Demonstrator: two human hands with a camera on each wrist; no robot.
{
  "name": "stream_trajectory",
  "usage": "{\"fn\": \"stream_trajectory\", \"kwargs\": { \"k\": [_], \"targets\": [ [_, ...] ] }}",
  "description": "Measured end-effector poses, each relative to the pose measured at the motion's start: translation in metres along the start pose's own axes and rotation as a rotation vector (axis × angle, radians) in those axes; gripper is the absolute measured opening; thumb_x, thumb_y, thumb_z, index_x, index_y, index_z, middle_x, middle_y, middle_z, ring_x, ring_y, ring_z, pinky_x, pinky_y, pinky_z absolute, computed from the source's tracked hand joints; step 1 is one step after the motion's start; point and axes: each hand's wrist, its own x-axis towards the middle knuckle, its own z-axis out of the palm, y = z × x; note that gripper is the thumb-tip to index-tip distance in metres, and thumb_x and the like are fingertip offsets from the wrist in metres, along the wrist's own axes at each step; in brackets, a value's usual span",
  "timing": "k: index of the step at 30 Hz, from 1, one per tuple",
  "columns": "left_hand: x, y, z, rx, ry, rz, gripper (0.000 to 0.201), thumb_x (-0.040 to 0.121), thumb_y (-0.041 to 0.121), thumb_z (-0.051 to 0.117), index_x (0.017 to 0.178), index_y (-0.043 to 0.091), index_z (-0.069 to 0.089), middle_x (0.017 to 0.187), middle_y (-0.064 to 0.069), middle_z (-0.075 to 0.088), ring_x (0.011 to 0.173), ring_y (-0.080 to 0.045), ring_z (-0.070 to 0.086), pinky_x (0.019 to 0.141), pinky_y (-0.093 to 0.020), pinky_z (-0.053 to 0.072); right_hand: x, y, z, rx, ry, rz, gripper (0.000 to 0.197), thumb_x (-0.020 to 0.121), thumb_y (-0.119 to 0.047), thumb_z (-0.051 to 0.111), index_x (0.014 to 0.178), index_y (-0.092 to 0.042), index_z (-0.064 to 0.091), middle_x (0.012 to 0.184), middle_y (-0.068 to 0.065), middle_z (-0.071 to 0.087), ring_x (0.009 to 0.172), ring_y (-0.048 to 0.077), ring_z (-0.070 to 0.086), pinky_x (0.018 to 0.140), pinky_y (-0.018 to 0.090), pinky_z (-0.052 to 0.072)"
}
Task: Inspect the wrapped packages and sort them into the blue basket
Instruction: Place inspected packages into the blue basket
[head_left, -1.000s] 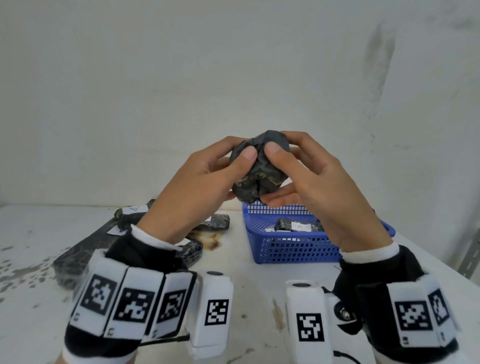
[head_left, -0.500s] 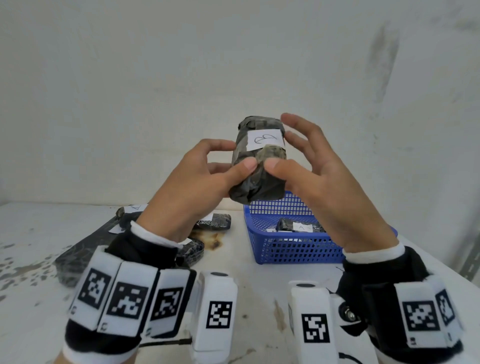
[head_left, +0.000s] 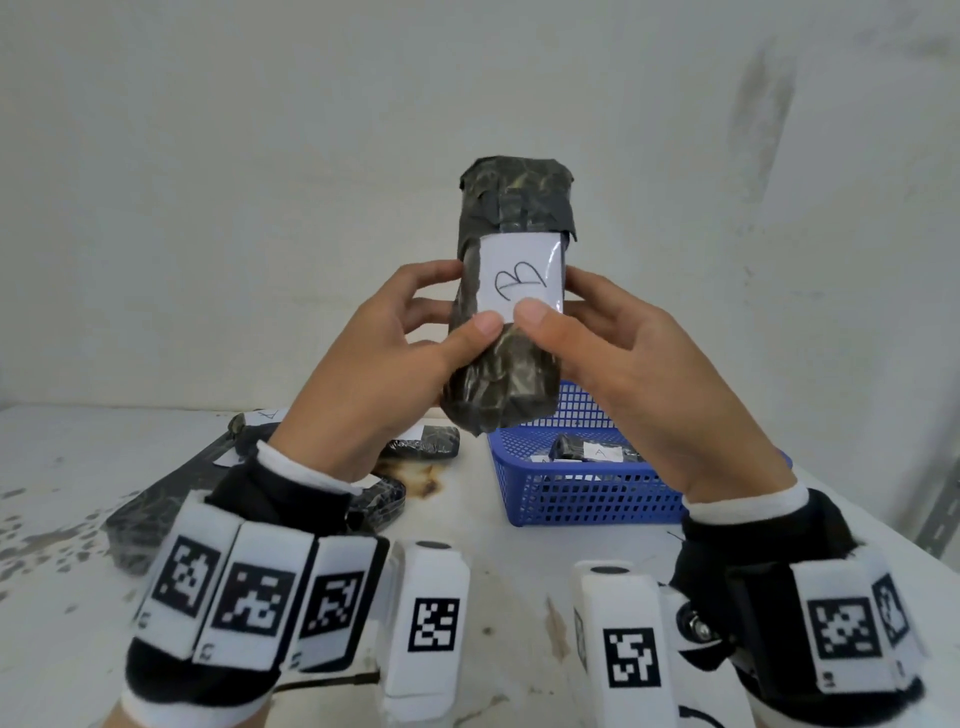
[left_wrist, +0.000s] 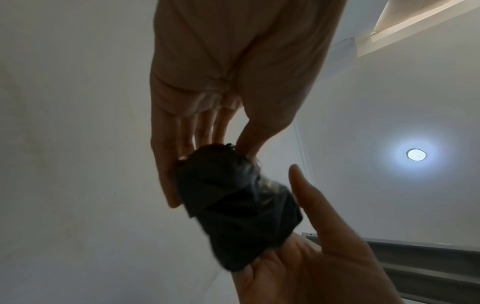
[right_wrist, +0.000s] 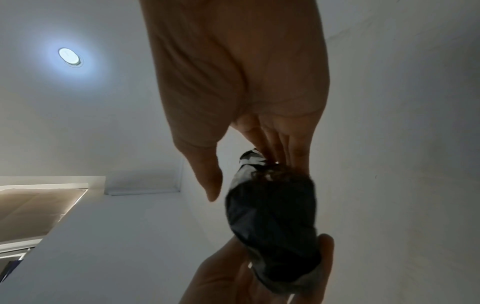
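Both hands hold one dark wrapped package (head_left: 511, 322) upright in front of the wall, above the table. It carries a white label (head_left: 521, 278) marked with a handwritten B. My left hand (head_left: 384, 364) grips its left side, thumb on the front just under the label. My right hand (head_left: 618, 358) grips the right side, thumb on the label's lower edge. In the wrist views the package (left_wrist: 233, 205) (right_wrist: 272, 222) shows dark between the fingers. The blue basket (head_left: 587, 488) stands on the table below, with a labelled dark package (head_left: 587, 450) inside.
Several more dark wrapped packages (head_left: 426, 446) lie on the white table (head_left: 62, 467) at left, behind my left wrist, one long flat one (head_left: 156, 499) nearest. A brown stain (head_left: 423, 475) marks the table beside the basket. A metal rail (head_left: 935, 514) is at far right.
The package has been turned from end-on to upright and lifted higher, so its B label now faces me. Both thumbs have shifted to the front under the label.
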Motion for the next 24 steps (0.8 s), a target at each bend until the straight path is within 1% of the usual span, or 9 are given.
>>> {"fn": "stream_trajectory", "kwargs": {
  "k": [4, 8, 10, 12, 15, 18, 20, 22, 24],
  "targets": [
    [-0.0018, 0.0028, 0.0003, 0.003, -0.043, -0.004, 0.054, 0.078, 0.045, 0.063, 0.128, 0.028, 0.054, 0.105, 0.004, 0.071, 0.086, -0.005, 0.070, 0.065, -0.023, 0.057, -0.0001, -0.0004, -0.0019, -0.037, 0.016, -0.010, 0.045, 0.092, -0.026, 0.070, 0.136, -0.024, 0.059, 0.119, -0.004, 0.072, 0.103, 0.013, 0.072, 0.095, 0.039, 0.058],
    [-0.0006, 0.0025, -0.0026, 0.014, -0.027, 0.020, 0.038, 0.087, 0.032, 0.063, 0.125, 0.025, 0.061, 0.099, -0.001, 0.071, 0.077, -0.005, 0.068, 0.063, -0.021, 0.057, -0.0001, -0.0001, -0.0020, -0.033, 0.017, -0.009, 0.045, 0.089, -0.044, 0.070, 0.130, -0.028, 0.064, 0.115, 0.003, 0.073, 0.105, 0.019, 0.072, 0.096, 0.047, 0.056],
    [-0.0002, 0.0023, -0.0032, 0.000, -0.031, 0.007, 0.033, 0.089, 0.036, 0.060, 0.120, 0.025, 0.063, 0.097, -0.001, 0.073, 0.075, -0.004, 0.068, 0.060, -0.019, 0.055, 0.0007, 0.0014, -0.0026, -0.050, 0.015, -0.015, 0.045, 0.088, -0.044, 0.072, 0.130, -0.030, 0.064, 0.113, 0.003, 0.074, 0.103, 0.022, 0.073, 0.095, 0.049, 0.057],
    [0.0005, 0.0009, -0.0024, 0.002, -0.016, 0.004, 0.035, 0.087, 0.042, 0.060, 0.115, 0.022, 0.064, 0.098, -0.005, 0.073, 0.075, -0.008, 0.068, 0.063, -0.023, 0.056, 0.0006, 0.0015, -0.0023, -0.069, 0.000, -0.015, 0.046, 0.088, -0.044, 0.071, 0.131, -0.031, 0.063, 0.111, 0.002, 0.074, 0.100, 0.022, 0.073, 0.093, 0.048, 0.058],
    [0.0007, -0.0007, -0.0021, 0.032, -0.011, 0.023, 0.033, 0.085, 0.039, 0.063, 0.114, 0.023, 0.063, 0.100, -0.010, 0.071, 0.075, -0.013, 0.068, 0.068, -0.029, 0.059, 0.0002, 0.0013, -0.0007, -0.064, 0.005, -0.010, 0.054, 0.081, -0.051, 0.067, 0.130, -0.028, 0.064, 0.114, 0.000, 0.073, 0.100, 0.021, 0.073, 0.090, 0.047, 0.060],
    [0.0001, -0.0005, -0.0020, 0.034, -0.036, 0.008, 0.035, 0.085, 0.046, 0.059, 0.112, 0.025, 0.063, 0.100, -0.008, 0.072, 0.078, -0.012, 0.069, 0.063, -0.022, 0.056, 0.0004, 0.0023, 0.0000, -0.100, 0.008, -0.036, 0.046, 0.089, -0.044, 0.068, 0.132, -0.031, 0.061, 0.118, -0.007, 0.071, 0.101, 0.025, 0.072, 0.089, 0.049, 0.059],
    [0.0000, -0.0007, -0.0016, 0.058, -0.017, 0.024, 0.040, 0.079, 0.052, 0.059, 0.109, 0.027, 0.063, 0.097, -0.007, 0.072, 0.075, -0.010, 0.069, 0.062, -0.022, 0.056, 0.0009, 0.0037, 0.0007, -0.130, 0.000, -0.039, 0.048, 0.088, -0.047, 0.066, 0.135, -0.038, 0.057, 0.116, -0.008, 0.072, 0.098, 0.023, 0.073, 0.088, 0.047, 0.060],
    [0.0013, -0.0030, -0.0023, 0.089, -0.005, 0.042, 0.034, 0.080, 0.049, 0.061, 0.108, 0.030, 0.062, 0.095, -0.007, 0.073, 0.075, -0.013, 0.070, 0.068, -0.030, 0.059, 0.0011, 0.0039, 0.0010, -0.138, 0.002, -0.036, 0.054, 0.083, -0.053, 0.064, 0.135, -0.040, 0.056, 0.111, -0.005, 0.073, 0.094, 0.020, 0.074, 0.087, 0.045, 0.061],
    [0.0022, -0.0053, -0.0027, 0.111, -0.014, 0.037, 0.029, 0.085, 0.044, 0.062, 0.112, 0.033, 0.061, 0.093, -0.004, 0.075, 0.084, -0.018, 0.071, 0.080, -0.038, 0.059, 0.0016, 0.0042, 0.0005, -0.167, 0.011, -0.044, 0.048, 0.087, -0.049, 0.066, 0.133, -0.041, 0.057, 0.109, -0.005, 0.074, 0.093, 0.017, 0.074, 0.088, 0.042, 0.061]
  ]
}}
